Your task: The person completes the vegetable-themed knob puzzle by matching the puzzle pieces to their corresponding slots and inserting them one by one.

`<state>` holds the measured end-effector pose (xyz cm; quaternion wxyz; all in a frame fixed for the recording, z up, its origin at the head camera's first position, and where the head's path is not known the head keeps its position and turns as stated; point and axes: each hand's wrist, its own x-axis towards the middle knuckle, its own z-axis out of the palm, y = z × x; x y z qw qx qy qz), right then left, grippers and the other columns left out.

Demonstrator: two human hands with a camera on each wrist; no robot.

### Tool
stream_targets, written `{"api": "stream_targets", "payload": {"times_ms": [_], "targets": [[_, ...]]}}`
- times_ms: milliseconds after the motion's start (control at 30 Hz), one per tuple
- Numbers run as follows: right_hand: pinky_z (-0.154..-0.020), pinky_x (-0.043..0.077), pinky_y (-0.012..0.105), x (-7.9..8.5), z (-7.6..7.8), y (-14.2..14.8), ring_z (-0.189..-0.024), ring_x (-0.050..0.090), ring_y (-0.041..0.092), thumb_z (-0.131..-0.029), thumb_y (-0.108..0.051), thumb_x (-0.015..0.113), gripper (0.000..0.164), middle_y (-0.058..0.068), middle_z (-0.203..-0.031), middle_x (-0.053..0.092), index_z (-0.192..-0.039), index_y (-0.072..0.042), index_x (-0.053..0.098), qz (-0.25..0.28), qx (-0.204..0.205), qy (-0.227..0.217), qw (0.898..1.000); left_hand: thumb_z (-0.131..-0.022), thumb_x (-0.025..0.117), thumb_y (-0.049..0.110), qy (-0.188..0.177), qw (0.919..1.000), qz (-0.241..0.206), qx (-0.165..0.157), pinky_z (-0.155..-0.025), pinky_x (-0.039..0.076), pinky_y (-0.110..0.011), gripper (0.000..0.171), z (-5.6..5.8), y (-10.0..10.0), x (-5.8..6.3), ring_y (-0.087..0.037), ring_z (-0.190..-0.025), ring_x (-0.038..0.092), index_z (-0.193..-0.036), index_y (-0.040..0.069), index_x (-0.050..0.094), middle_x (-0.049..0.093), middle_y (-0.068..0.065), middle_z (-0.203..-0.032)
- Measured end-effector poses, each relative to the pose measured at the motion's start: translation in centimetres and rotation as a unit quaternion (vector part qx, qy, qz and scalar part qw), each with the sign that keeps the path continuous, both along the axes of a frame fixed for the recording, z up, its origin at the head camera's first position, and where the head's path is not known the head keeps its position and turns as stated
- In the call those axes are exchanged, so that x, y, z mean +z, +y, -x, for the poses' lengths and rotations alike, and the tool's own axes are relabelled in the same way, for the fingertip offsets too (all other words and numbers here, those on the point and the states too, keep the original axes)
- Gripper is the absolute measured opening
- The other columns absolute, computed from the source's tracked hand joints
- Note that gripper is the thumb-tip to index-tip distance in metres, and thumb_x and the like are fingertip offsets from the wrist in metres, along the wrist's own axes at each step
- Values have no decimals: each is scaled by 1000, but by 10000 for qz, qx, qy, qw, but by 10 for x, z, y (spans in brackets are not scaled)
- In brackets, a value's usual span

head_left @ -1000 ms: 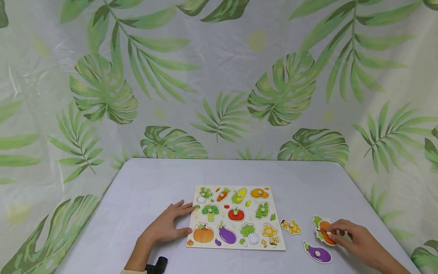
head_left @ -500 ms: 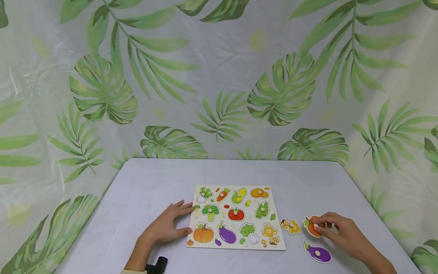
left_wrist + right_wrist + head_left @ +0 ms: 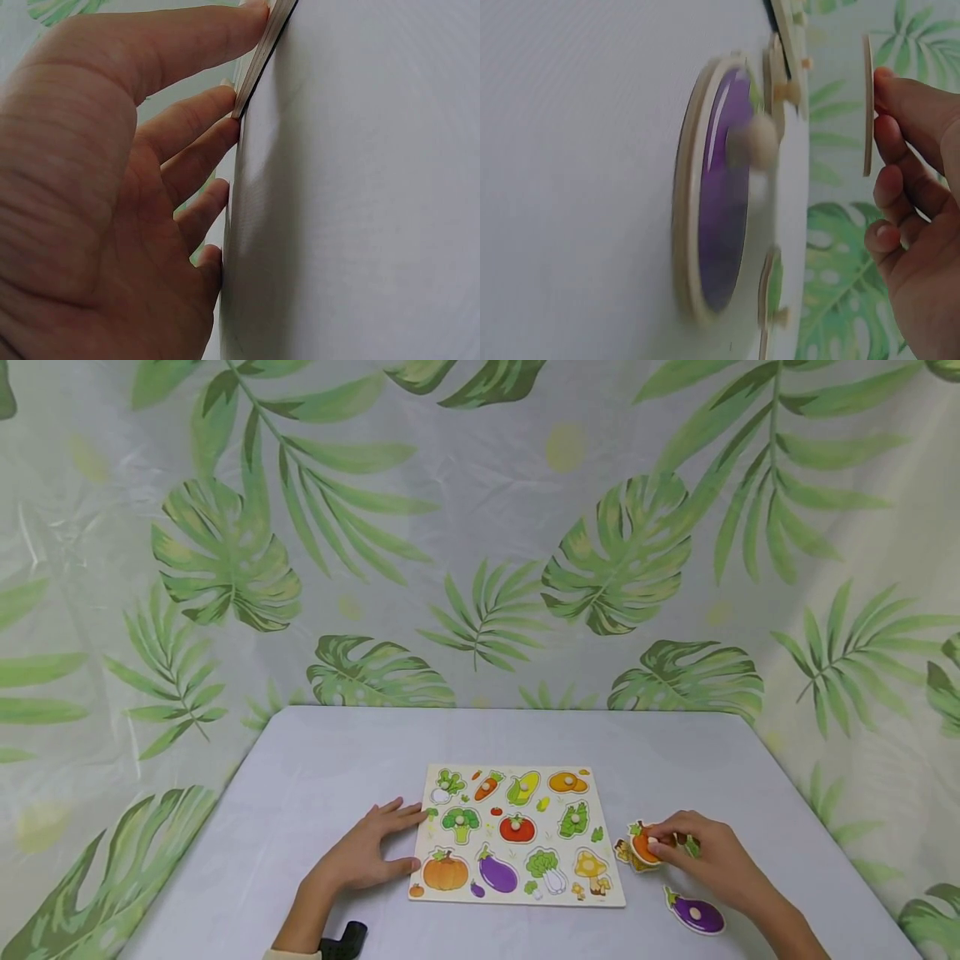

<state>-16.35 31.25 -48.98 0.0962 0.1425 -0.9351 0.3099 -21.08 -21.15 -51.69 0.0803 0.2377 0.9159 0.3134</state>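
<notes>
My right hand (image 3: 712, 856) pinches the knob of an orange pumpkin puzzle piece (image 3: 643, 843). In the right wrist view the pumpkin piece (image 3: 868, 105) is edge-on, lifted off the table. Below it lies the yellow mushroom piece (image 3: 624, 852), partly covered in the head view. A purple eggplant piece (image 3: 696, 915) rests nearer the front. Behind my fingers a green-leaved piece (image 3: 692, 847) is mostly hidden. My left hand (image 3: 367, 847) lies with extended fingers against the left edge of the wooden vegetable puzzle board (image 3: 480, 893); the left wrist view shows fingertips touching that edge.
The table (image 3: 360, 735) has a white cover. A black object (image 3: 347, 941) sits by the left wrist. Leaf-patterned curtains (image 3: 487, 527) stand behind and beside the table. Several knobbed pieces, such as the tomato (image 3: 517, 830), sit in the board.
My right hand has lifted the pumpkin piece off the green-leaved piece and carried it left, over the mushroom piece. The left hand and board have stayed in place.
</notes>
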Motion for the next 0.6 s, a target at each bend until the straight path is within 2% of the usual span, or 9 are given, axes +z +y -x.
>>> {"api": "stream_targets", "payload": {"times_ms": [300, 600], "targets": [[-63, 48, 22, 3, 11, -33, -78, 54, 7, -88, -33, 81, 13, -21, -86, 64, -100, -30, 79, 52, 266, -63, 9996, -88, 77, 45, -13, 10000, -42, -37, -127, 14, -68, 71, 0, 1, -1, -39, -156, 28, -151, 19, 55, 48, -2, -160], [-63, 49, 23, 4, 19, -64, -79, 56, 10, -88, -33, 81, 11, -20, -86, 64, -98, -31, 78, 436, 577, -67, 9974, -87, 77, 45, 11, 10000, 51, 26, -127, 15, -67, 72, 1, -1, -1, -37, -156, 29, -151, 21, 55, 48, 1, -160]]}}
